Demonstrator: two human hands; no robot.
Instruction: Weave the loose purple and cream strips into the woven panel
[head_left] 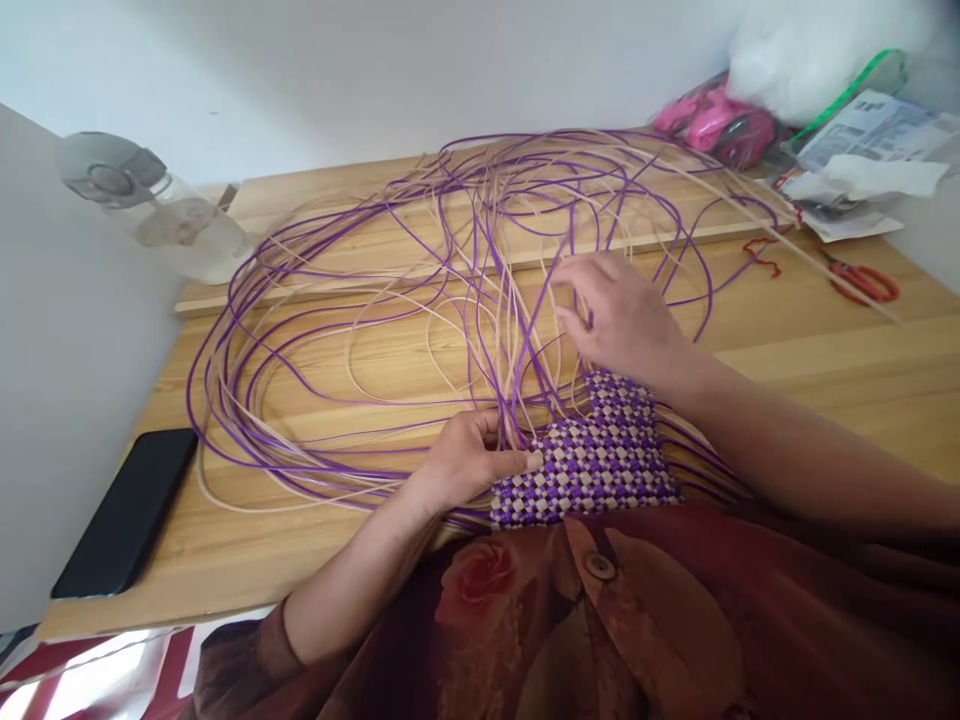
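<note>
A flat woven piece (592, 460) in purple and beige checks lies at the table's near edge, against my clothing. My left hand (469, 455) is closed on its left part, thumb on top and the other fingers partly hidden behind upright strands. Long purple and beige strands (517, 350) run up from its upper edge. Above the raised right part of the weave hovers my right hand (619, 315), fingers bent, with a gap between thumb and index finger. A purple strand passes close to those fingertips. More purple strands (697, 460) stick out at the right side.
Loose strands loop widely over the wooden table (795, 370). A black phone (127, 510) and a clear bottle (187, 230) are at left. Red-handled scissors (862, 282), red string (763, 258), papers (874, 140) and a pink bagged item (716, 120) lie at right.
</note>
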